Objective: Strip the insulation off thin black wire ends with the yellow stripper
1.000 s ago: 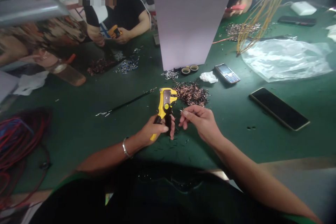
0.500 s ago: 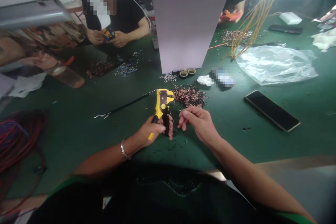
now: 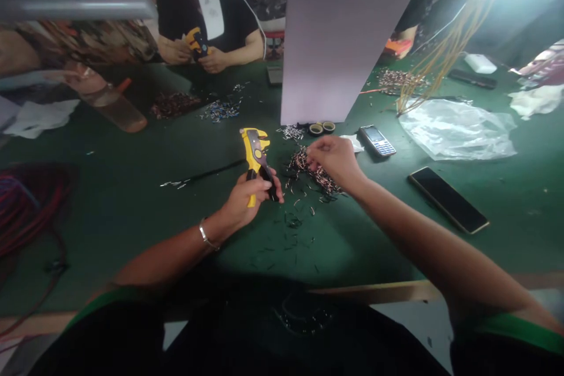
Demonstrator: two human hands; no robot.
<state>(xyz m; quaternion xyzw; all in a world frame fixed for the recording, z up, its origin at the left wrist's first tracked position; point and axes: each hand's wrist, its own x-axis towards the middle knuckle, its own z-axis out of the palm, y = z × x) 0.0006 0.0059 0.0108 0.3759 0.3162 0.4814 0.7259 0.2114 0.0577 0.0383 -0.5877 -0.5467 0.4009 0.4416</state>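
Observation:
My left hand (image 3: pixel 249 197) is wrapped round the handles of a yellow and black wire stripper (image 3: pixel 254 150), its jaws pointing up and away from me. My right hand (image 3: pixel 332 155) is over a pile of short copper-and-black wire pieces (image 3: pixel 328 183), fingertips pinched at the pile's upper left. What is between those fingertips, if anything, is too small to make out. A dark bundle of wires (image 3: pixel 211 174) with silvery ends lies left of the stripper. Small dark scraps (image 3: pixel 293 222) are scattered on the green table (image 3: pixel 361 247) below the pile.
Silvery terminals (image 3: pixel 291 132), tape rolls (image 3: pixel 321 128), a keypad phone (image 3: pixel 378 141) and a smartphone (image 3: pixel 448 198) lie around the pile. A pale upright panel (image 3: pixel 321 47) stands behind. Red cable coils (image 3: pixel 30 211) are at left, a plastic bag (image 3: pixel 458 129) at right. Across the table, a co-worker's hands (image 3: pixel 214 60) hold another stripper.
My right hand has moved away from the stripper, forward onto the wire pile. My left hand has shifted slightly left and up with the stripper. The view has shifted a little.

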